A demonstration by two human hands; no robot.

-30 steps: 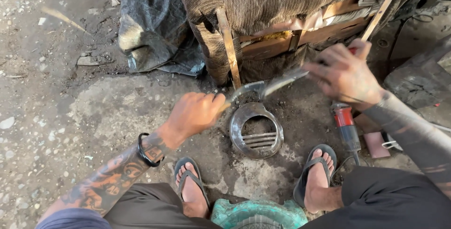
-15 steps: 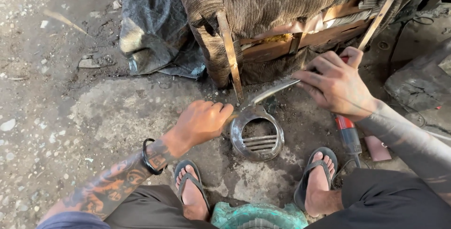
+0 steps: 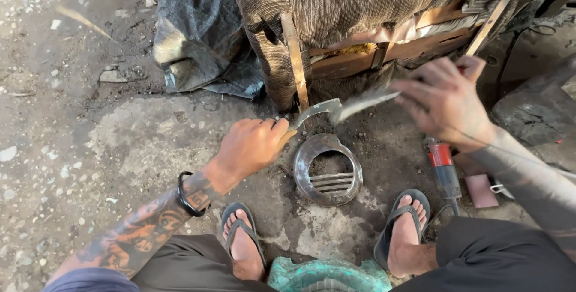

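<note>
Since the earlier frame, the right hand (image 3: 447,103) has lifted slightly and blurred with motion, its fingers loosely curled around the far end of a long grey metal strip (image 3: 360,103). Left hand (image 3: 252,145) is closed around the near end of a bent metal piece (image 3: 312,112), above the round grey metal ring with slotted grille (image 3: 328,171) lying on the dirty concrete ground (image 3: 120,142). Right of the ring lies a red-and-black angle grinder (image 3: 443,166).

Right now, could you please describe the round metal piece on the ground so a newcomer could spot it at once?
Start at the fabric-covered seat. On the concrete below it, between the person's feet, lies the metal ring. Unlike the red-bodied power tool beside it, it is grey, with slats across its lower half.
</note>
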